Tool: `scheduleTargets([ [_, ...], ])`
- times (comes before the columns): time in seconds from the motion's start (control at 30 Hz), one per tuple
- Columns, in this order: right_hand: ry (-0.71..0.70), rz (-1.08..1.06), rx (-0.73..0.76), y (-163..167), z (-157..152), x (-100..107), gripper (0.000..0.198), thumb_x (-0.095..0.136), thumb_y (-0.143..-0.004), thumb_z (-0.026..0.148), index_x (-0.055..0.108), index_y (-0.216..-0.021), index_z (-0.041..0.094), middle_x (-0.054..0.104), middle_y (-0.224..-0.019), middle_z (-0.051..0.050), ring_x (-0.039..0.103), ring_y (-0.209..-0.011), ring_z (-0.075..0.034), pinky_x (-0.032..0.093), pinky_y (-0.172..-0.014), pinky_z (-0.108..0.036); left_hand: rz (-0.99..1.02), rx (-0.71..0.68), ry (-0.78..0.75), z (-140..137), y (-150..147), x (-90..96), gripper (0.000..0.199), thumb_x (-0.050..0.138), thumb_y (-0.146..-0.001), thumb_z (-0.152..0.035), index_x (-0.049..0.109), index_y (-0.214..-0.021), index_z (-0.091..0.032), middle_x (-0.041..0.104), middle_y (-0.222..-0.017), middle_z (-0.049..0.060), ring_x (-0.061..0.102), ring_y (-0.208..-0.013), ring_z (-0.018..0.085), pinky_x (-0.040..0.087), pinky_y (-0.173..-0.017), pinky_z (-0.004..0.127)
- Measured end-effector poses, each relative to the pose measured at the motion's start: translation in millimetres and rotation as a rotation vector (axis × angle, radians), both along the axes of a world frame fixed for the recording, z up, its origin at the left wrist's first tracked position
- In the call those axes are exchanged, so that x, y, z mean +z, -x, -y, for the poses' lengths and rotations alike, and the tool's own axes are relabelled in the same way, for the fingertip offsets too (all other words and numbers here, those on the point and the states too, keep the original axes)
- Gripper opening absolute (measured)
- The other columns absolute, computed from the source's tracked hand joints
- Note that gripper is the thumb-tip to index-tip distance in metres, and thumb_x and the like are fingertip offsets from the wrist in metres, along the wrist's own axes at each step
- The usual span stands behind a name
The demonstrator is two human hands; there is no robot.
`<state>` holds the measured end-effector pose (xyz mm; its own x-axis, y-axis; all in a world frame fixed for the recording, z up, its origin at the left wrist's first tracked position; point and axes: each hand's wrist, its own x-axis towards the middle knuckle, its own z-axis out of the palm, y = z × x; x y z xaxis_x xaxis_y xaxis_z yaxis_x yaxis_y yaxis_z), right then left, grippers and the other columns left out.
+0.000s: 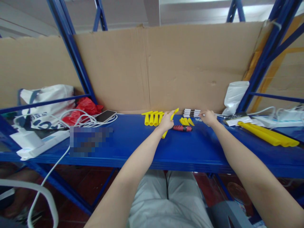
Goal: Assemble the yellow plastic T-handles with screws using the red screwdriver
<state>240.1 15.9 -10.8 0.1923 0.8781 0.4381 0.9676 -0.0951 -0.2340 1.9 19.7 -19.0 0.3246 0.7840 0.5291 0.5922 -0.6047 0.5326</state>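
Note:
My left hand [167,120] is closed around a yellow plastic tube piece [164,135], whose pointed end sticks out above the fingers. Just left of it stands a row of similar yellow tube pieces [151,119], each with a thin flap on top. My right hand [209,117] has its fingertips pinched together over some small pale parts [198,119]; whatever is in the pinch is too small to make out. Between the hands lie a red and black screwdriver [182,128], several small yellow triangular pieces [186,121] and a stack of white strips with dark bands [191,113].
Long yellow tubes [268,134] rest on the right of the blue table [190,152], near papers [238,119] and a white pouch [235,96]. Leftward are a phone [106,116], white cables, a power strip [44,145], a red bag [86,109] and a cloth bag [47,106]. Cardboard [178,69] stands behind.

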Motion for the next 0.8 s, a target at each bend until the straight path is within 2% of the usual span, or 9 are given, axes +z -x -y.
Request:
scheduleTargets([
  [0.1,0.119,0.053,-0.125,-7,5,-3,0.029,0.044,-0.08,0.024,0.068,-0.097,0.022,0.056,-0.117,-0.011,0.044,-0.113,-0.03,0.037,-0.087,-0.047,0.177,-0.007,0.206,-6,-1,-1.9,0.061,0.051,-0.072,-0.001,0.04,-0.131,-0.011,0.049,-0.127,0.014,0.051,-0.111,0.02,0.043,-0.092,0.03],
  [0.2,0.191,0.077,-0.151,-4,9,-5,0.03,0.044,-0.081,0.022,0.067,-0.1,0.023,0.053,-0.12,-0.012,0.04,-0.116,-0.03,0.034,-0.09,-0.048,0.341,-0.016,0.44,-6,-4,-3.3,0.067,0.047,-0.073,0.001,0.033,-0.135,-0.016,0.049,-0.126,0.013,0.062,-0.084,0.014,0.051,-0.072,0.026],
  [0.27,0.213,0.09,-0.163,-3,10,-6,0.032,0.043,-0.082,0.022,0.066,-0.103,0.023,0.051,-0.122,-0.012,0.038,-0.117,-0.03,0.032,-0.092,-0.049,0.415,-0.032,0.519,-2,-7,-2.2,0.068,0.046,-0.072,0.002,0.032,-0.135,-0.017,0.051,-0.123,0.012,0.061,-0.071,0.01,0.051,-0.064,0.022],
  [0.37,0.233,0.112,-0.17,-3,9,-8,0.033,0.042,-0.081,0.019,0.065,-0.105,0.024,0.05,-0.123,-0.011,0.037,-0.118,-0.029,0.031,-0.092,-0.049,0.477,-0.051,0.563,4,-8,0.8,0.067,0.044,-0.072,0.004,0.032,-0.135,-0.017,0.051,-0.121,0.012,0.058,-0.062,0.006,0.049,-0.055,0.018],
  [0.6,0.245,0.146,-0.156,-6,7,-10,0.034,0.043,-0.08,0.018,0.066,-0.103,0.024,0.049,-0.122,-0.014,0.038,-0.115,-0.031,0.033,-0.089,-0.051,0.494,-0.056,0.582,4,-7,0.7,0.066,0.044,-0.073,0.002,0.031,-0.134,-0.019,0.053,-0.116,0.011,0.057,-0.058,0.006,0.042,-0.043,0.015],
  [0.8,0.229,0.179,-0.137,-4,7,-12,0.032,0.042,-0.081,0.023,0.067,-0.101,0.022,0.05,-0.12,-0.015,0.038,-0.116,-0.031,0.032,-0.09,-0.05,0.486,-0.06,0.587,4,-7,1.0,0.068,0.044,-0.072,0.002,0.03,-0.134,-0.019,0.053,-0.117,0.012,0.057,-0.059,0.006,0.043,-0.045,0.015],
])
